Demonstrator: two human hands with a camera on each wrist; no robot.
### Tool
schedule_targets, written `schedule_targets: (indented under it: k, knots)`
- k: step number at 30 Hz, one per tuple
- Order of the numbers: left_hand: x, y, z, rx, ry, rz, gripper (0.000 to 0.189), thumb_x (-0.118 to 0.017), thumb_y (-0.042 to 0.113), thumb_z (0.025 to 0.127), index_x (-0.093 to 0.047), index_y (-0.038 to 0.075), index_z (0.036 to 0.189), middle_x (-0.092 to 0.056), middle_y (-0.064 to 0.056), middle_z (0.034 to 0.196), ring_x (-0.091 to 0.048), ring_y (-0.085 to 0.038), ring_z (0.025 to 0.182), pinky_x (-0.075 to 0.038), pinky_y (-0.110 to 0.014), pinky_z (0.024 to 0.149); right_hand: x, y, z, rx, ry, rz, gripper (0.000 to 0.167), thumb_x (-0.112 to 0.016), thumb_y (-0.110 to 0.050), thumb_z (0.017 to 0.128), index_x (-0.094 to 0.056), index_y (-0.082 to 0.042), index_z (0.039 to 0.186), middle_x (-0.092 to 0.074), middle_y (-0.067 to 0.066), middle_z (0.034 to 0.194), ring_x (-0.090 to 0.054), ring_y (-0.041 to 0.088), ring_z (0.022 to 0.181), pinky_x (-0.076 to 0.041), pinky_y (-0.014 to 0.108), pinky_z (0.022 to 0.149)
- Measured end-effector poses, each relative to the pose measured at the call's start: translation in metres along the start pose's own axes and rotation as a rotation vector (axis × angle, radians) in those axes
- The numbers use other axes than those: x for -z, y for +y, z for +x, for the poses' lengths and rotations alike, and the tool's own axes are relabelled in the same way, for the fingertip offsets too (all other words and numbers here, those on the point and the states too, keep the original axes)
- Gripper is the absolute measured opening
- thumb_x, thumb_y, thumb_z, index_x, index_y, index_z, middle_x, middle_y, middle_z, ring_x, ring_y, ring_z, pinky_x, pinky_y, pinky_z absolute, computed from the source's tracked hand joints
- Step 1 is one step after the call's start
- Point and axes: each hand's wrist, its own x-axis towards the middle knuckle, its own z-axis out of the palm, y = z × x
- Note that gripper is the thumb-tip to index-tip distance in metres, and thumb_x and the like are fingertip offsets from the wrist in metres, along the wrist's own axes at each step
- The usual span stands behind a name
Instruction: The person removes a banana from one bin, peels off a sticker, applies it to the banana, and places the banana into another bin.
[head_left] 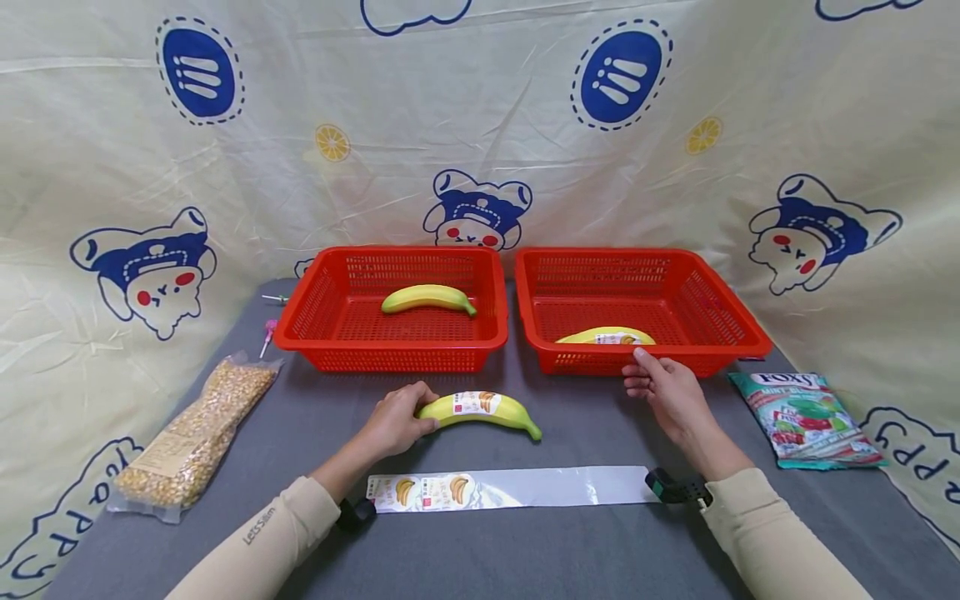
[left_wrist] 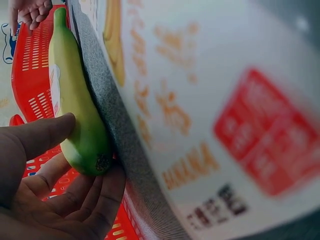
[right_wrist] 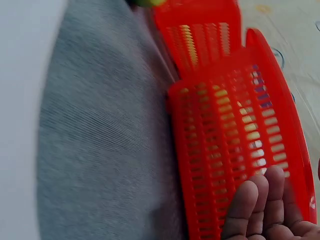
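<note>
My left hand point(head_left: 401, 418) grips the blossom end of a yellow-green banana point(head_left: 517, 414) that lies on the cloth, thumb on one side and fingers on the other. A banana-picture label point(head_left: 476, 403) sits on its upper side. My right hand point(head_left: 670, 395) is at the front rim of the right red basket point(head_left: 720, 350), with nothing seen in it. Whether its fingertips touch the basket I cannot tell. A labelled banana point(head_left: 585, 337) lies inside, partly hidden by the front wall. An unlabelled banana point(head_left: 423, 297) lies in the left red basket point(head_left: 390, 356).
A strip of banana labels point(head_left: 555, 487) lies between my forearms. At the left is a bag of corn kernels point(head_left: 202, 433), with a pink lollipop point(head_left: 270, 327) behind it. A green candy bag point(head_left: 810, 421) lies at the right. A printed curtain point(head_left: 480, 108) hangs behind.
</note>
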Motion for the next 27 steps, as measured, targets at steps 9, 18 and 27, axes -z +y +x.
schedule_targets:
  k: [9,18,27]
  knots:
    - [-0.001,0.001,-0.001,-0.009,0.007,-0.001,0.026,-0.075,0.013,0.077,-0.065,0.012,0.101,-0.068,-0.004,0.099,-0.059,-0.015,0.086,-0.044,-0.036,0.077,0.014,-0.004,0.001,-0.014,-0.016,0.254,0.044,-0.062,-0.044,0.086,-0.055,-0.008,0.110,-0.069,-0.004,0.082,-0.061,0.010,0.074,-0.052,0.020,0.074]
    - [0.001,0.005,0.001,-0.018,0.010,-0.017,0.026,-0.075,0.013,0.078,-0.066,0.013,0.102,-0.069,-0.003,0.098,-0.059,-0.014,0.086,-0.044,-0.035,0.077,0.013,-0.001,0.003,0.026,-0.027,0.276,0.030,-0.059,-0.037,0.091,-0.060,-0.009,0.103,-0.068,-0.004,0.080,-0.060,0.010,0.074,-0.052,0.019,0.073]
    - [0.019,0.054,0.017,-0.114,0.006,-0.136,0.029,-0.073,0.014,0.080,-0.065,0.013,0.108,-0.069,-0.001,0.100,-0.057,-0.013,0.084,-0.044,-0.029,0.075,0.012,0.001,0.005,0.025,-0.009,0.269,0.029,-0.058,-0.036,0.091,-0.061,-0.009,0.101,-0.068,-0.005,0.077,-0.061,0.010,0.071,-0.052,0.020,0.072]
